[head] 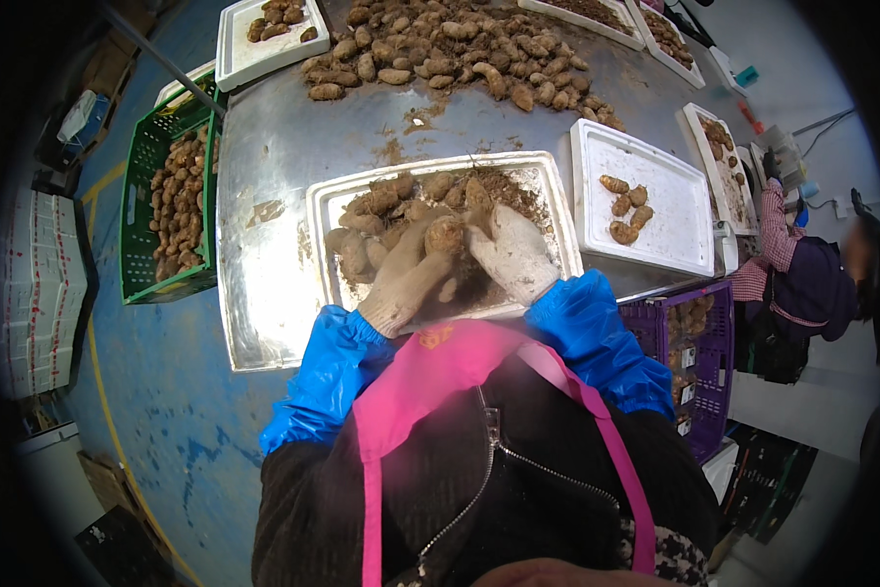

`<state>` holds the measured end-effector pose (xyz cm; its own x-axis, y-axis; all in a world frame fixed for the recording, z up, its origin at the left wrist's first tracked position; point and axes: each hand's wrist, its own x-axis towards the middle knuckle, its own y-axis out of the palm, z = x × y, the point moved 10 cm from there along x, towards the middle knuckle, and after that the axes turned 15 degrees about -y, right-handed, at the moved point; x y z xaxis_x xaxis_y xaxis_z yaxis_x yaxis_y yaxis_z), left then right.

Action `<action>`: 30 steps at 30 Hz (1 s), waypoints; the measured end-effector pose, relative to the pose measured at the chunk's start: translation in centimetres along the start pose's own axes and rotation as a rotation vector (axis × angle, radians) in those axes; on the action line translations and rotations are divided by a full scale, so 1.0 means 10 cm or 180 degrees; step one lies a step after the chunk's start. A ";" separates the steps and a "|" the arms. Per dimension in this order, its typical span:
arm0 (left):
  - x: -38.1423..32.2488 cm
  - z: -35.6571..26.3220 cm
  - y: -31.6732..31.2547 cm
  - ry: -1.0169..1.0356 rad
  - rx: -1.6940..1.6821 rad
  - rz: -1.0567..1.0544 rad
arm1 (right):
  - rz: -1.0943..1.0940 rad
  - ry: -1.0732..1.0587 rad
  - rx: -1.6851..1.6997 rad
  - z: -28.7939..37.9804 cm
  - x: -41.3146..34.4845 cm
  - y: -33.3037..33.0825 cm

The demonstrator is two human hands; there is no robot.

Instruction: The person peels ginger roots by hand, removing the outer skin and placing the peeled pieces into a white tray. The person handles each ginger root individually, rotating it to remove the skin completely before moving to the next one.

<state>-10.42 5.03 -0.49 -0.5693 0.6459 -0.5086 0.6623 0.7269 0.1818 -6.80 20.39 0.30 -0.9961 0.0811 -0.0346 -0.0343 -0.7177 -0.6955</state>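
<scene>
My left hand, in a soiled knitted glove, grips a brown, hairy taro corm with its cut-looking end facing up. Close against that corm's right side is my gloved right hand. Its fingertips are blurred and partly hidden beside another taro, so I cannot tell whether they close on anything. Both hands are over a white foam tray holding several taros and, at its right, loose soil and root fibres. Blue sleeve covers reach to both wrists.
A large taro heap lies across the metal table. A foam tray with several small taros stands right, another tray far left. Beside the table are a green crate, a purple crate and a co-worker.
</scene>
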 end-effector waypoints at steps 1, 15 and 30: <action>0.02 -0.01 -0.04 0.0026 0.0162 -0.0055 | 0.0246 0.0187 -0.0547 -0.10 0.01 0.02; 0.09 0.06 -0.19 0.0516 0.0922 -0.0450 | -0.0486 -0.0458 0.1270 0.17 0.01 -0.06; 0.13 -0.01 -0.35 0.0641 0.0628 -0.0919 | -0.0146 -0.0484 0.0966 0.19 -0.04 0.04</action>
<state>-13.48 3.38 -1.73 -0.8168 0.4686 -0.3365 0.5306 0.8392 -0.1194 -6.57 18.77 1.42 -0.9929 0.0303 0.1150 -0.0791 -0.8907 -0.4477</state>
